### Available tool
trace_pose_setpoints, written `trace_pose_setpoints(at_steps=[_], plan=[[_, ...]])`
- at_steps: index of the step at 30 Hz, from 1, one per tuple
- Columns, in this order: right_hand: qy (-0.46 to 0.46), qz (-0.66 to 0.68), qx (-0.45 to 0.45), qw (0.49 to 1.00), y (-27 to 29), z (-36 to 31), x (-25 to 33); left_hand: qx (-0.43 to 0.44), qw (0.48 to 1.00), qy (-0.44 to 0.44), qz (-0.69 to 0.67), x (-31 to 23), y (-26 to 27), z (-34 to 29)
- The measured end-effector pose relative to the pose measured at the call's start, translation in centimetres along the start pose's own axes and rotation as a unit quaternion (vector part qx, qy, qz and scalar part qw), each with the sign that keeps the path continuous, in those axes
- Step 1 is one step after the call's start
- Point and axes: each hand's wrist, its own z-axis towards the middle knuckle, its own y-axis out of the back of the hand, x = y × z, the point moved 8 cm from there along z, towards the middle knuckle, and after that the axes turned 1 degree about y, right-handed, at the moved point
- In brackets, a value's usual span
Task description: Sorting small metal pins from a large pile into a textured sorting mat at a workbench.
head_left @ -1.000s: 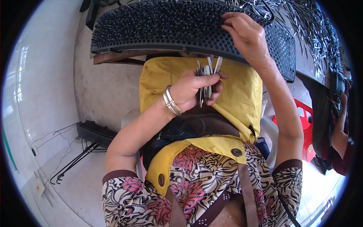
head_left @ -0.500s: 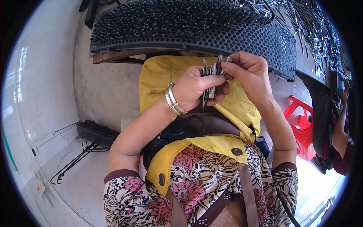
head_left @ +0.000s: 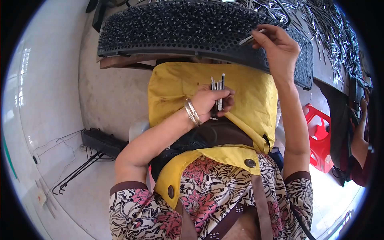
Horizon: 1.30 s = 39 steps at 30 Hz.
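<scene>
"Metal strips [head_left: 223, 80]: where are they in the head view?"

"Several stand upright as a small bundle near the middle of the frame, in the left hand [head_left: 206, 100]. Its fingers are curled closed around them, the thumb pressed across."

"And the right hand [head_left: 283, 50]?"

"Upper right of centre, thumb and fingers pinched together on a slim strip [head_left: 247, 40]. That one slants down to the left over the black perforated rack [head_left: 236, 57]; I can't tell whether its tip touches."

"What fills the rack?"

"Dense dark upright pieces [head_left: 172, 26], across its left and middle; bare holes show toward its right end. Loose strips [head_left: 336, 40] lie heaped at the upper right of the frame."

"Below the hands?"

"A yellow apron [head_left: 172, 86] spread in the centre, with a red stool [head_left: 322, 132] at the right."
</scene>
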Motion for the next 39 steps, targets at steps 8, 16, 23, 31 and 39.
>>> trace_pose_setpoints(at_steps=[8,16,23,31,39], plan=[[0.059,0.072,-0.017,0.996,-0.6,0.0,1.2,-0.056,0.928,-0.137,0.343,-2.7,1.9,-1.5],[0.196,-0.081,0.045,0.976,-3.8,-0.8,3.0,-0.005,0.638,-0.178,0.749,-1.7,1.2,-2.8],[0.202,-0.11,0.06,0.971,-4.1,-1.1,2.8,0.002,0.592,-0.222,0.775,-0.5,2.4,-3.1],[0.176,-0.133,0.065,0.973,-4.7,-0.7,2.6,0.003,0.504,-0.177,0.845,-0.1,2.2,-2.3],[0.138,-0.097,0.078,0.983,-4.3,1.2,1.7,0.029,0.541,-0.132,0.83,-0.3,2.0,-2.9]])
